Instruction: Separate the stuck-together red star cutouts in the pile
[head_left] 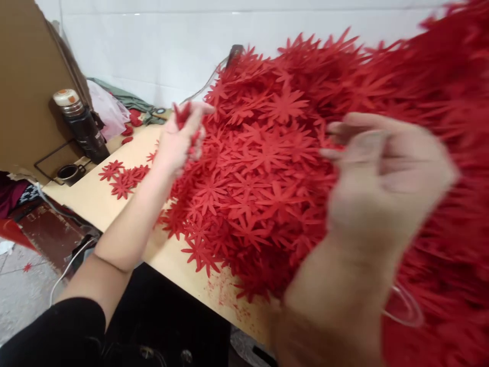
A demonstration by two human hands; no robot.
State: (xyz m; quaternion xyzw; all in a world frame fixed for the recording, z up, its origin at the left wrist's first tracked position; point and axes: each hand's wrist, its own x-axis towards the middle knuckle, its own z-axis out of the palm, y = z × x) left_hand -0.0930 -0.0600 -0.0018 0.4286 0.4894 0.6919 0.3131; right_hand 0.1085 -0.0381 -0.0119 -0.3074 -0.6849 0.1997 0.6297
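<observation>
A big heap of red leaf-shaped cutouts [267,173] covers most of a light wooden tabletop [95,196]. My left hand [179,137] reaches out over the heap's left edge, fingers curled round a few red cutouts [182,113]. My right hand [382,178] is close to the camera and blurred by motion, fingers bent over the right side of the heap; whether it holds anything is not visible.
A small loose group of red cutouts [122,178] lies on the table's left. A dark flask [82,125] and a small cup [69,173] stand at the far left by a cardboard sheet [26,86]. White tiled wall behind; cable [66,267] hangs below.
</observation>
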